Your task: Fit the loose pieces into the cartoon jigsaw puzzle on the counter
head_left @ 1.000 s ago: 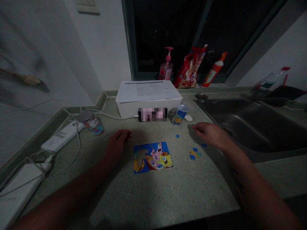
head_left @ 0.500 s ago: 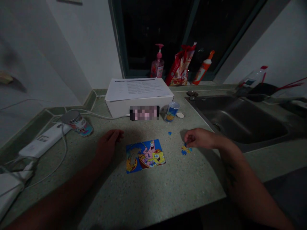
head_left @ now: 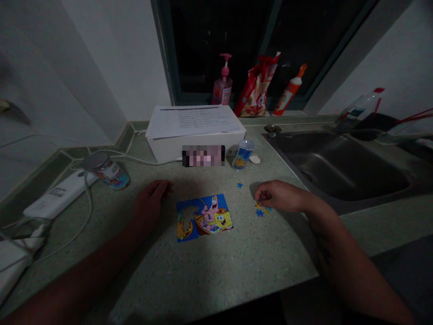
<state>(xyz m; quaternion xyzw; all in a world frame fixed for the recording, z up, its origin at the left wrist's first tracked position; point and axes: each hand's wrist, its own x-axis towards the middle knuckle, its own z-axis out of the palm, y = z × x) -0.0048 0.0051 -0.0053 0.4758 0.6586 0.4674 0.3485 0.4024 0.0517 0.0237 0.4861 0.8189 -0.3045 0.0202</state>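
A partly assembled jigsaw puzzle (head_left: 211, 221) with cartoon figures on blue lies flat on the counter, with an uneven gap in its left part. My left hand (head_left: 150, 198) rests left of it, fingers loosely curled and nothing visible in them. To the right, my right hand (head_left: 275, 195) is over a small pile of loose puzzle pieces (head_left: 260, 212), fingertips pinched on a small blue puzzle piece that they mostly hide. One more blue puzzle piece (head_left: 239, 185) lies apart, between the puzzle and the open blue can (head_left: 242, 155). The can's round lid (head_left: 255, 159) is beside it.
Behind the puzzle stands a white box (head_left: 192, 144) with printed sheets on top and a blurred device in front. A lidded jar (head_left: 107, 170), a white power strip (head_left: 56, 196) and cables are at left. A metal sink (head_left: 348, 171) lies right; bottles line the windowsill.
My right hand has shifted slightly left and lower over the pile, covering more of the pieces. My left hand stays put. The whole view has tilted a little.
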